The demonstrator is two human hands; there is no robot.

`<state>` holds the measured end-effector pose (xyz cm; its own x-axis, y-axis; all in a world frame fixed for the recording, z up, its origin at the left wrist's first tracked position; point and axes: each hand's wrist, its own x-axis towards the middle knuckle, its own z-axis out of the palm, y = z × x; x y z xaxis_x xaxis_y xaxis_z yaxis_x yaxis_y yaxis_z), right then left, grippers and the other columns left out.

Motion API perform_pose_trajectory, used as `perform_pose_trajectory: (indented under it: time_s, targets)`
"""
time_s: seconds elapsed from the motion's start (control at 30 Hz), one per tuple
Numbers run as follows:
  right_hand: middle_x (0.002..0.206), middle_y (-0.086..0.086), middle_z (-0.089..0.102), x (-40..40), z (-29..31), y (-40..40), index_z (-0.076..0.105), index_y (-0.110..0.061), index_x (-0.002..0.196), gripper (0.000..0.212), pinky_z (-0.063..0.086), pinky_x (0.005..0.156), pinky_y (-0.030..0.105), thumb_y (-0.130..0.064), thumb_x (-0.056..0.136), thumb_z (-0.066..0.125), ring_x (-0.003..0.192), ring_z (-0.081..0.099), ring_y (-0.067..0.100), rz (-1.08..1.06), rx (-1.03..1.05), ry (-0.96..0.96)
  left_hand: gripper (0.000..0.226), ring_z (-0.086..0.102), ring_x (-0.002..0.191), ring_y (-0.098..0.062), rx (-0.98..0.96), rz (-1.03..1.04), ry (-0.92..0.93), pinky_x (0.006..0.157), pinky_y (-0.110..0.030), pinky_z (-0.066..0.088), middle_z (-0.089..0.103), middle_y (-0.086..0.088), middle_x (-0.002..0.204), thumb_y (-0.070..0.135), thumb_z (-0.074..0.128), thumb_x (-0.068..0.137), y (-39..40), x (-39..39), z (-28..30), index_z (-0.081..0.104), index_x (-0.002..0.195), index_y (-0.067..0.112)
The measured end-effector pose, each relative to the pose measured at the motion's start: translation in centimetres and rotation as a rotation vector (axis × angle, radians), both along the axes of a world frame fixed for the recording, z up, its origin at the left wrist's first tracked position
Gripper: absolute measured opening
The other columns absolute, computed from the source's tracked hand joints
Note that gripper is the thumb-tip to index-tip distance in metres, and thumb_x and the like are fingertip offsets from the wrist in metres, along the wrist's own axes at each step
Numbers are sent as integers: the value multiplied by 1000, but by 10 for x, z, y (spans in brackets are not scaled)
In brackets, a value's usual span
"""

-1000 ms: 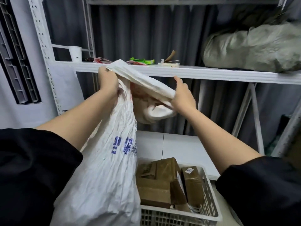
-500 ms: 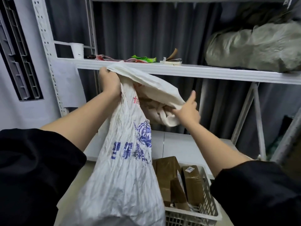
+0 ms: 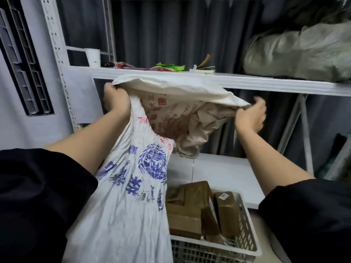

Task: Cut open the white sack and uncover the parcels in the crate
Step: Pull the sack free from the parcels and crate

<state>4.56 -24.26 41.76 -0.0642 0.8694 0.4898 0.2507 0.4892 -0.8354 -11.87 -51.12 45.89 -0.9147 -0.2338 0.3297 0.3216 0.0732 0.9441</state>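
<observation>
The white woven sack (image 3: 131, 196) with blue and red print hangs in front of me, its mouth held up and spread wide. My left hand (image 3: 116, 97) grips the left edge of the mouth. My right hand (image 3: 250, 116) holds the right edge, fingers curled round the cloth. The sack's beige inside with red print shows between the hands. Below right, several brown parcels (image 3: 197, 207) lie in the white plastic crate (image 3: 247, 243); the sack's body covers the crate's left part.
A white metal shelf (image 3: 247, 84) runs just behind the sack's mouth, carrying a paper cup (image 3: 93, 57), coloured wrappers (image 3: 171, 67) and a big grey-green bundle (image 3: 300, 52). A white table top (image 3: 218, 171) lies behind the crate. Dark curtains hang at the back.
My right hand has moved right along the sack's edge, stretching the mouth wide open. The sack has swung right, showing more of its blue print and covering more of the crate.
</observation>
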Motion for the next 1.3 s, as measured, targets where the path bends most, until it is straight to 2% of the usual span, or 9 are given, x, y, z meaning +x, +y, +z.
perform_pose_trajectory:
  time_s: [0.07, 0.13, 0.3, 0.4, 0.5, 0.63, 0.8, 0.93, 1.3]
  targets:
    - [143, 10, 44, -10, -10, 3, 38, -17, 137, 72, 42, 97, 43, -53, 79, 60, 128, 45, 33, 260, -621, 236, 34, 49, 96, -15, 102, -57, 31, 80, -19, 32, 60, -7, 123, 9, 32, 97, 7, 7, 8, 53, 123, 6]
    - [123, 8, 60, -17, -26, 7, 49, -20, 127, 84, 49, 87, 43, -77, 66, 52, 109, 58, 32, 482, -846, 290, 35, 49, 96, -11, 212, -127, 67, 80, -18, 35, 60, -4, 121, 8, 33, 97, 13, 11, 17, 55, 124, 6]
    - [136, -3, 43, -28, -32, -26, 17, -13, 150, 132, 37, 107, 41, -67, 46, 80, 119, 46, 19, 631, -678, 162, 33, 53, 86, -9, 326, -212, 69, 64, -12, 41, 59, 5, 99, 7, 35, 96, 16, 9, 20, 60, 118, 7]
    - [139, 2, 36, -36, -33, -27, 14, -7, 148, 79, 32, 107, 37, -32, 90, 62, 123, 42, 22, 528, -642, 21, 32, 51, 74, -2, 343, -218, 78, 60, -8, 40, 57, 9, 86, 6, 35, 96, 19, 8, 16, 60, 116, 6]
    - [142, 7, 44, -33, -41, -26, 24, -30, 144, 53, 36, 104, 42, -46, 96, 39, 122, 47, 29, 427, -475, -150, 31, 50, 82, -8, 353, -142, 77, 62, -10, 40, 58, 2, 98, 6, 34, 97, 15, 3, 14, 57, 117, 5]
    - [128, 4, 54, -12, -45, -13, 29, -35, 137, 50, 43, 90, 43, -51, 90, 38, 110, 53, 33, 446, -194, -408, 29, 50, 94, -18, 364, -19, -17, 91, -25, 44, 58, -6, 115, 12, 31, 95, 0, -16, 10, 53, 114, 14]
    - [144, 19, 38, -9, -73, -18, 10, -11, 148, 101, 41, 102, 49, -34, 75, 77, 126, 45, 39, 465, -461, -427, 32, 57, 106, -21, 511, -110, -91, 96, -27, 45, 56, 0, 118, 14, 33, 98, 13, -5, 6, 51, 124, 10]
    - [148, 23, 36, -12, -114, -26, 24, 2, 142, 50, 26, 110, 42, -26, 102, 32, 134, 36, 37, 349, -574, -531, 35, 58, 109, -23, 555, -123, -67, 100, -32, 47, 57, -6, 125, 10, 34, 97, 15, 0, 8, 49, 128, 8]
    - [101, 10, 57, 30, -73, 20, 53, -15, 109, 19, 37, 63, 34, -17, 94, 44, 91, 58, 34, 229, 516, -772, 12, 55, 110, -23, 432, 185, -110, 72, -17, 31, 55, -5, 129, 15, 26, 101, -24, -30, 6, 38, 98, 18]
